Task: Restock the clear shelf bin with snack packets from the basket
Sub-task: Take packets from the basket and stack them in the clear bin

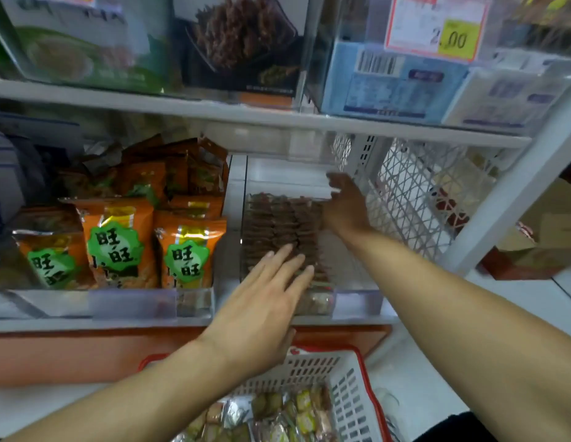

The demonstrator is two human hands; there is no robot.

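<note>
The clear shelf bin (357,295) sits on the middle shelf and holds rows of small brown snack packets (278,224). My left hand (265,298) lies flat with fingers spread over the front of the packets. My right hand (344,202) reaches deep into the bin at its right rear, fingers extended along the back edge of the rows. Neither hand holds a packet. Below, the white basket with a red rim (351,387) contains several mixed snack packets (278,416).
Orange snack bags (118,244) fill the clear bin to the left. A white metal mesh panel (415,199) stands right of the bin. The shelf above (246,114) carries clear boxes with a price tag (437,27). Cardboard boxes (539,244) lie at far right.
</note>
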